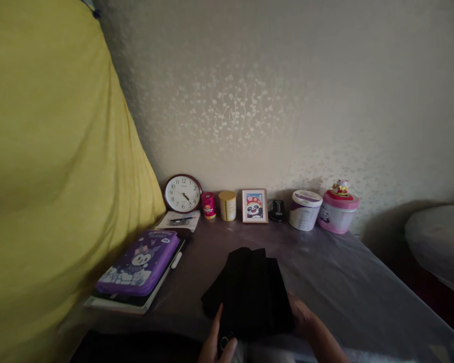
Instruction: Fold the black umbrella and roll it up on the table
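Observation:
A folded piece of black cloth (249, 292), perhaps a garment, lies over the near middle of the table in several layers. At its near left corner my left hand (215, 343) grips it, thumb and forefinger apart on either side of a small ring-like detail (224, 343). My right hand (301, 313) holds the cloth's right edge, with the fingertips hidden behind the fabric. The dark colour hides most of the folds.
On the grey-covered table (333, 282), a purple case (139, 264) lies on books at left. Along the wall stand a clock (183, 193), red tin (209, 205), yellow tin (227, 206), panda picture frame (254, 206), white tub (305, 212) and pink-lidded tub (336, 214). A yellow curtain (53, 151) hangs left.

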Action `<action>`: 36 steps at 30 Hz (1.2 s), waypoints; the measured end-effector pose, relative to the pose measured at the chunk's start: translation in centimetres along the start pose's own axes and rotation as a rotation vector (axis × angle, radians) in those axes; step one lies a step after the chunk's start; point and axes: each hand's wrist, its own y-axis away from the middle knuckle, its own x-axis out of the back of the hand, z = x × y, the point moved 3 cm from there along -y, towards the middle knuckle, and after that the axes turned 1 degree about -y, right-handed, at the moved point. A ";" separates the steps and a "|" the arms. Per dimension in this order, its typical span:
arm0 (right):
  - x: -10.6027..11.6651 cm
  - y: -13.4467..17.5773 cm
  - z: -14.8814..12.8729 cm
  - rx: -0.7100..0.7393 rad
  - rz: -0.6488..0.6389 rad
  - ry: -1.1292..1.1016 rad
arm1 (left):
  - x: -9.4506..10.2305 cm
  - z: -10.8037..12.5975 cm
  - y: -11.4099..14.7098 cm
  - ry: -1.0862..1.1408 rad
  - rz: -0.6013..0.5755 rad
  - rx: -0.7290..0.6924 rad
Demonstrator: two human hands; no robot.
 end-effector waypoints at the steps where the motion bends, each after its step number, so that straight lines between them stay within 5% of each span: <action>1: 0.4 -0.3 0.2 0.000 -0.013 0.038 | -0.1 -0.2 -0.1 -0.029 0.026 -0.037; 7: 4.1 -1.5 1.2 -0.217 0.097 -0.073 | -0.5 -0.7 -0.3 -0.121 0.019 -0.053; 10: 4.6 -1.1 -0.4 -0.089 -0.025 -0.021 | -0.4 -0.3 -0.1 -0.146 0.030 -0.059; 15: 3.3 -0.3 -2.8 0.106 -0.244 0.011 | -0.5 -0.4 -0.2 -0.166 0.010 -0.076; 25: 2.0 -4.1 -5.3 0.183 -0.123 -0.004 | -1.1 -0.2 -0.3 -0.268 -0.060 -0.017; 36: -4.3 -6.8 -7.1 0.213 -0.169 0.071 | -1.8 1.1 -0.5 -0.593 -0.148 0.069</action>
